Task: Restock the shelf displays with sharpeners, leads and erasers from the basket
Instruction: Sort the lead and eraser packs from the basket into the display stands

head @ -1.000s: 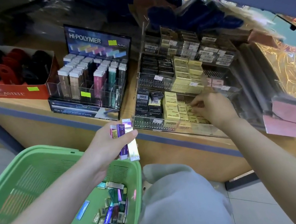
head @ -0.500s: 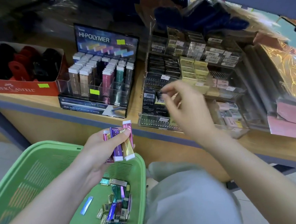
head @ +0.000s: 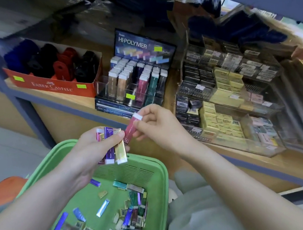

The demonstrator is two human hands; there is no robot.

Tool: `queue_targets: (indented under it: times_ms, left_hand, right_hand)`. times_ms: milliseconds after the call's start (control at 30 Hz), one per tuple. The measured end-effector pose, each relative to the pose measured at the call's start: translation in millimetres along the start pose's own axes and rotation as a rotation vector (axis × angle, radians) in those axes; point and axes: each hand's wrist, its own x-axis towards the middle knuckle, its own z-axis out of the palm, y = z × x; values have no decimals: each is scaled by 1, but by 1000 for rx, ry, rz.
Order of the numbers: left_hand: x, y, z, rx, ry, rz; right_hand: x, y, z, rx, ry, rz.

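Your right hand pinches the pink eraser, your left hand grips the rest; slot it upright into the pink row of the display.

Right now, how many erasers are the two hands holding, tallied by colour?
Pink: 2, the pink eraser in the right hand and a second pink eraser, partly hidden, in the left hand.
Purple: 1, the purple eraser, left hand.
Gold: 1, the gold eraser, left hand.
Total: 4.
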Motion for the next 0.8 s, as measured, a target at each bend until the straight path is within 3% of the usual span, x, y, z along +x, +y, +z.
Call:
queue_targets:
  times_ms: [100,300,600,800]
  left_hand:
    - [2,2,-10,-20,21,2]
    - [6,5,-22,-148,48,-52]
    - [12,10,-33,-266,66,-22]
    - [12,12,-34,-258,66,-19]
  right_hand:
    - [1,-3,-2,-2,73,-156]
    - [34,-22,-32,-152,458,-336]
    - [77,-21,-37,-694,305,-295]
    - [83,-23,-27,-894,287,-376]
